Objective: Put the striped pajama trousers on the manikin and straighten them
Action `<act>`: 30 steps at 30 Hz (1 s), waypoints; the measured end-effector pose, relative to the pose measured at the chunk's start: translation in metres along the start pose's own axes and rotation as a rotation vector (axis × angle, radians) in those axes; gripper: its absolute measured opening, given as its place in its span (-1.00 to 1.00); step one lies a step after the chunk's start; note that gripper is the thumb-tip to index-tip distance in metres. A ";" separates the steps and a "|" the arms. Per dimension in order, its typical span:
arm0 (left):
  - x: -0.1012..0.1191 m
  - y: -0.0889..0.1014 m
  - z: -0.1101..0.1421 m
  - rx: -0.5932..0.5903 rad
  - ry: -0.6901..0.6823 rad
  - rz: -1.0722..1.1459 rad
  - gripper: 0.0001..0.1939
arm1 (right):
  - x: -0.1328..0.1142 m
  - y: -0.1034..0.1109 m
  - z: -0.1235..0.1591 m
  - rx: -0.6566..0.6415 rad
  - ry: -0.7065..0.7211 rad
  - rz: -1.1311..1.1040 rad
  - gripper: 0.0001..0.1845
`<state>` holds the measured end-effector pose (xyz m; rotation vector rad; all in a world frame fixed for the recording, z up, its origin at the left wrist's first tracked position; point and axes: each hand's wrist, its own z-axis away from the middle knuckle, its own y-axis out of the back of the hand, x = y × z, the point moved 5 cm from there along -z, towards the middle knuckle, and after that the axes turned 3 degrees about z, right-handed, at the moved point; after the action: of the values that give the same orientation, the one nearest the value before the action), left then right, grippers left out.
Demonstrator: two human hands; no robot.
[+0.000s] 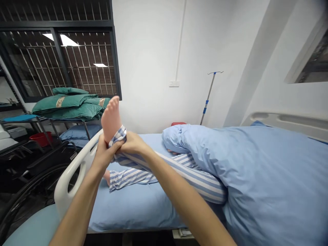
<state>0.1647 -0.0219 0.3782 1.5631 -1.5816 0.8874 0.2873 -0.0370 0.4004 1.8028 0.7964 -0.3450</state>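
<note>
A bare foot [111, 118] points upward at the end of a raised leg in a blue-and-white striped trouser leg [184, 177]. My left hand [107, 152] wraps the back of the ankle, and my right hand [134, 143] grips the ankle and the rolled trouser cuff [118, 136] from the other side. The second striped leg [130, 177] lies bent on the light blue bed sheet [133, 208], its foot partly hidden behind my left forearm. A blue duvet [256, 171] covers the body, so the upper body is hidden.
A white bed footboard [69, 181] stands just below my hands, with a black wheelchair [38, 181] beyond it at the left. Folded green bedding [66, 106] lies on a rack above a red basin [41, 138]. An IV pole [208, 99] stands behind the bed.
</note>
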 end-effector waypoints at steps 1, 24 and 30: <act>-0.020 0.010 0.001 0.002 0.030 0.027 -0.45 | 0.004 -0.022 -0.005 -0.042 0.000 0.049 -0.56; -0.412 0.095 0.164 0.376 0.896 0.623 -0.56 | 0.140 -0.370 0.039 -0.343 -0.268 0.482 -0.43; -0.407 0.095 0.167 0.381 0.894 0.579 -0.73 | 0.138 -0.369 0.040 -0.333 -0.235 0.492 -0.47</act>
<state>0.0630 0.0371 -0.0559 0.6792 -1.2066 1.9548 0.1487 0.0453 0.0390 1.5439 0.2132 -0.0884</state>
